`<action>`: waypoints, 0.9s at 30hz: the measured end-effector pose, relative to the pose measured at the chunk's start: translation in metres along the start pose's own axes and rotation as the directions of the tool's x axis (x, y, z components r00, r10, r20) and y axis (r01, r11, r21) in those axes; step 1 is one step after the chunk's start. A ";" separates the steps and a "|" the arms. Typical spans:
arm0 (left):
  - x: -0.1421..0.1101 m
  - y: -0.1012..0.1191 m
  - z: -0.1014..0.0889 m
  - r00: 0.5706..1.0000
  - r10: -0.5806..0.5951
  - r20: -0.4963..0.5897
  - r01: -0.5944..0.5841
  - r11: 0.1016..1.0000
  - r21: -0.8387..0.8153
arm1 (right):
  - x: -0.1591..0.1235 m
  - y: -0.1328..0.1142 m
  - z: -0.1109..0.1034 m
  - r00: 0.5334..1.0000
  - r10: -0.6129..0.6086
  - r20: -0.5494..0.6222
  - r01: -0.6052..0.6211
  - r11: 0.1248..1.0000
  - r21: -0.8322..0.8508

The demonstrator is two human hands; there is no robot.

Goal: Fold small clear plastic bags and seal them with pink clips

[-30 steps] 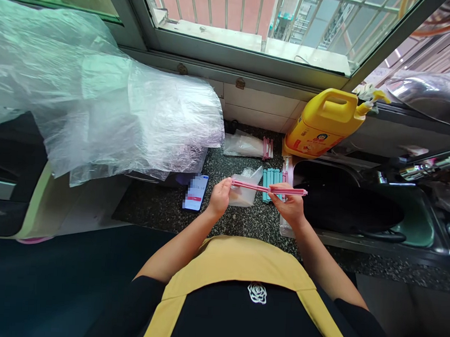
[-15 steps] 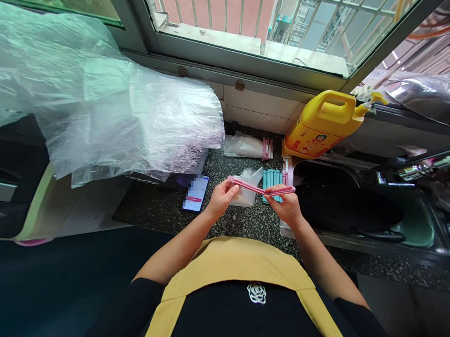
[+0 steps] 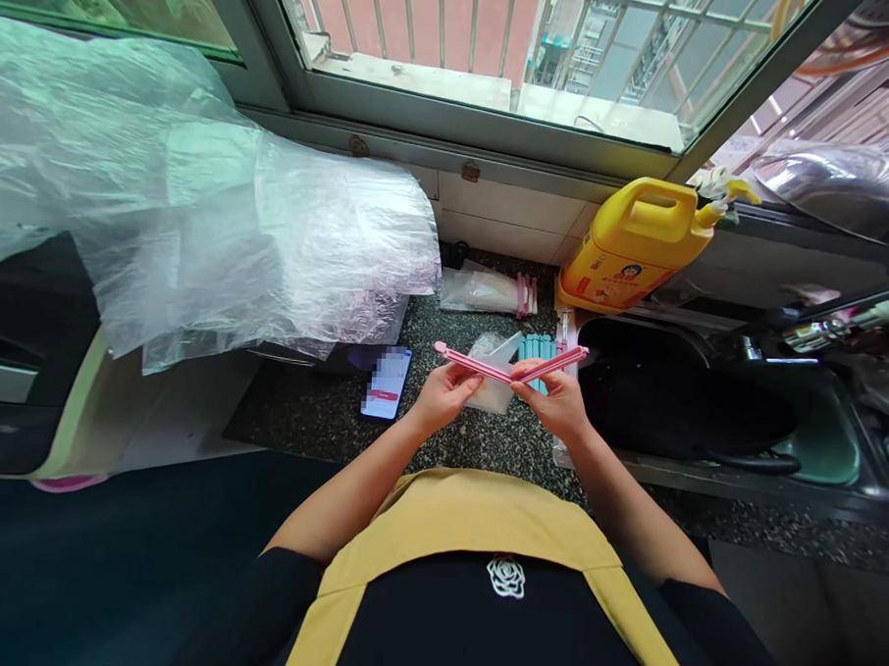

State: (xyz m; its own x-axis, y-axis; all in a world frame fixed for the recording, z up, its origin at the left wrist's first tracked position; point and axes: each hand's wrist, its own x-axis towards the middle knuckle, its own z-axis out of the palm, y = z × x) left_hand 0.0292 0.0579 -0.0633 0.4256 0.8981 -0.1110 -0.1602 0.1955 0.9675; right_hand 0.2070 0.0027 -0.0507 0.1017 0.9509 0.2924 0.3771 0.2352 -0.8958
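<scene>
A pink bag clip [image 3: 479, 365] is spread into a wide V above the counter, its low point near the middle. My left hand [image 3: 446, 396] pinches the left arm between thumb and fingers. Close to the V's bottom, my right hand [image 3: 557, 402] grips the right arm. Below and behind the clip lies a small clear plastic bag [image 3: 492, 398] with pale contents, partly covered by my hands. Several teal bag clips [image 3: 536, 345] lie side by side behind my right hand. Farther back rests a bag of white contents [image 3: 483, 290], with pink clips [image 3: 526, 294] at its right end.
A phone [image 3: 387, 382] lies on the speckled counter [image 3: 476, 447] to the left. Plastic sheeting [image 3: 293, 238] drapes over the left side. A yellow jug [image 3: 636, 248] stands at the back right, beside the sink [image 3: 827, 443], which holds a large black pan [image 3: 691, 413].
The clip's right arm has swung upward, making the V more pronounced. My left hand has moved slightly right along the clip, and my right hand has shifted a little left.
</scene>
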 end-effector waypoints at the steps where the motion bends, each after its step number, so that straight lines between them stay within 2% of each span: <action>1: 0.000 -0.001 -0.001 1.000 0.002 0.005 -0.002 1.000 -0.008 | 0.000 0.000 0.000 1.000 -0.005 -0.011 0.005 1.000 0.000; 7: 0.000 -0.013 -0.005 0.999 -0.037 0.002 0.037 0.999 -0.008 | -0.003 0.003 -0.001 0.993 -0.046 -0.108 0.048 0.999 0.012; 10: 0.000 -0.014 -0.003 0.997 -0.053 -0.053 0.053 0.999 -0.015 | -0.004 0.003 0.000 0.992 -0.055 -0.110 0.054 0.998 -0.013; 15: 0.001 -0.006 0.000 0.996 -0.031 -0.081 0.029 0.999 -0.027 | -0.006 -0.005 0.005 0.990 -0.096 -0.100 0.092 0.995 -0.046; 18: 0.001 0.000 -0.003 0.995 -0.006 -0.096 0.006 1.000 -0.001 | -0.005 -0.005 0.001 0.972 -0.121 -0.201 0.110 0.992 -0.064; 20: 0.000 0.006 -0.006 0.995 0.015 -0.096 -0.011 0.999 0.037 | -0.004 -0.001 -0.004 0.942 -0.146 -0.302 0.118 0.987 -0.108; 22: 0.000 0.012 -0.007 0.995 0.025 -0.093 -0.018 0.997 0.070 | -0.005 0.003 -0.008 0.919 -0.180 -0.351 0.125 0.977 -0.176; 25: 0.000 0.018 -0.006 0.995 0.029 -0.097 -0.020 0.995 0.095 | -0.009 0.008 -0.010 0.913 -0.243 -0.327 0.156 0.950 -0.269; 27: 0.000 0.021 -0.004 0.994 0.028 -0.103 -0.018 0.995 0.096 | -0.013 0.010 -0.007 0.922 -0.288 -0.258 0.201 0.927 -0.316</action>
